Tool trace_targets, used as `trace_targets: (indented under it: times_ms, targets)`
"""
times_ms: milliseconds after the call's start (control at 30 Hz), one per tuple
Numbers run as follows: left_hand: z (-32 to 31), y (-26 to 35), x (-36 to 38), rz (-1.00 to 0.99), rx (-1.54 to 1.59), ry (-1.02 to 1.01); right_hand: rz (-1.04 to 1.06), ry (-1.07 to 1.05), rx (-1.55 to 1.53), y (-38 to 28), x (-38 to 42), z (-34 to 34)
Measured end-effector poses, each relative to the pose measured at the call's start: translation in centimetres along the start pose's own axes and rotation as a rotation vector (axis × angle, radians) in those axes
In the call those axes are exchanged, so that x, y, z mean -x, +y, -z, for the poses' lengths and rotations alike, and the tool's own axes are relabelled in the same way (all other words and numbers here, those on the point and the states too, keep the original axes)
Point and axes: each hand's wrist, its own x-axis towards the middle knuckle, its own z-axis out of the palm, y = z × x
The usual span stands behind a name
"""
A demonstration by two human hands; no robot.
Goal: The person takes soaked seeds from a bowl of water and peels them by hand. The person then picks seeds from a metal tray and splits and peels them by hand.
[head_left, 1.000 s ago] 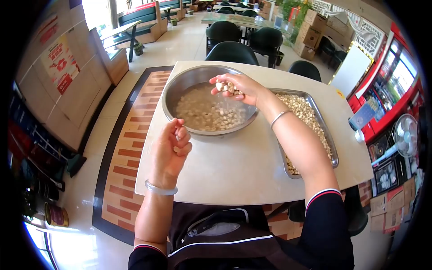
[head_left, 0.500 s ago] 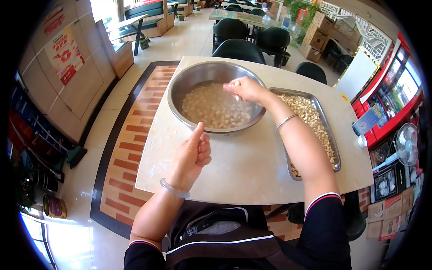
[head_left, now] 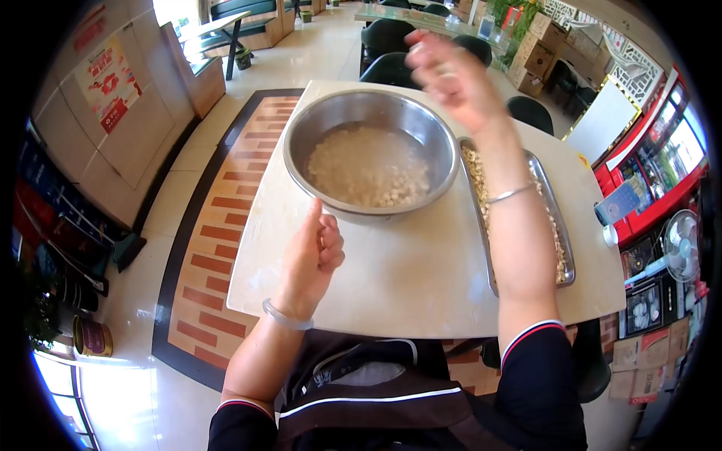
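Observation:
A wide steel bowl [head_left: 301,167] holds cloudy water with many pale pieces [head_left: 391,188] under it. My left hand [head_left: 316,244] is at the bowl's near rim, thumb up against the rim and fingers curled; what they hold, if anything, is hidden. Above the bowl's right rim I see my right hand [head_left: 455,83], raised and somewhat blurred, its fingers spread with nothing visible held. My right forearm passes over a metal tray [head_left: 568,255] of pale chopped pieces [head_left: 475,169], hiding its middle.
The bowl and tray stand on a pale table [head_left: 406,286]. Dark chairs [head_left: 530,114] stand beyond its far side. At the right are a red-framed cabinet [head_left: 639,180], a small fan [head_left: 681,244] and cardboard boxes [head_left: 650,357].
My right hand has risen out of the bowl's area, up and to the right, and its fingers have opened. The left hand is almost unchanged. The view has shifted slightly.

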Motion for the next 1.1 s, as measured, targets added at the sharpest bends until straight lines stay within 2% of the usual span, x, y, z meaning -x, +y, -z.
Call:
trace_targets:
  times_ms: [67, 133, 167, 200, 267, 300, 367, 400, 433, 533, 567, 667, 700, 800, 933, 1000, 1033, 1100]
  targets:
    - [0.4, -0.3, 0.3, 0.005, 0.052, -0.002, -0.138, -0.207, 0.639, 8.7, -1.5, -0.8]
    - [0.8, 0.5, 0.3, 0.014, 0.091, -0.04, -0.232, -0.402, 1.379, 9.1, -1.1, -2.2]
    - [0.8, 0.9, 0.8, -0.021, 0.064, -0.03, -0.303, -0.175, 0.911, 8.0, -1.1, -0.9]
    - [0.8, 1.3, 1.1, -0.045, 0.07, -0.025, -0.248, -0.043, 0.644, 5.5, -1.4, -0.2]
    - [0.8, 2.3, 1.5, -0.081, 0.07, -0.014, -0.092, 0.063, 0.035, 1.3, -1.8, 0.9]
    - [0.5, 2.6, 1.7, -0.097, 0.078, -0.028, 0.242, -0.149, 0.172, 3.2, -2.9, 1.5]
    - [0.1, 2.2, 1.7, -0.067, 0.105, -0.062, 0.14, -0.191, 0.561, 7.2, -2.5, 0.2]
    - [0.0, 2.1, 1.5, -0.052, 0.113, -0.083, -0.302, -0.005, 0.784, 8.2, -0.8, -1.7]
    - [0.1, 1.5, 1.5, -0.009, 0.15, -0.106, -0.443, 0.129, 0.371, 5.6, 0.3, -2.8]
    - [0.3, -1.1, 1.8, 0.08, 0.234, -0.031, -0.201, 0.332, -0.517, 3.5, 3.2, -4.1]
    - [0.4, -2.3, 1.8, 0.123, 0.297, -0.023, -0.175, 0.359, -0.637, 3.5, 4.7, -5.8]
    - [-0.8, -5.2, 2.0, 0.227, 0.416, -0.013, -0.223, 0.544, -0.826, 3.7, 10.0, -11.1]
    - [0.6, -7.0, 1.5, 0.225, 0.491, -0.177, -0.229, 0.585, -0.867, 4.1, 11.6, -12.5]
    - [-1.2, -9.3, 1.8, 0.219, 0.489, 0.13, -0.218, 0.73, -1.033, 6.2, 15.7, -15.5]
    - [-0.7, -11.9, 2.0, 0.158, 0.603, -0.086, -0.114, 0.861, -1.082, 8.6, 18.7, -17.5]
    - [-1.1, -12.3, 2.1, 0.147, 0.625, -0.12, -0.07, 0.956, -1.086, 9.1, 18.8, -17.6]
    - [-1.3, -12.5, 2.2, 0.142, 0.637, -0.137, -0.029, 0.879, -1.132, 9.9, 19.0, -17.2]
    - [-1.5, -12.9, 2.0, 0.125, 0.605, -0.118, -0.034, 0.975, -1.177, 10.0, 18.5, -17.3]
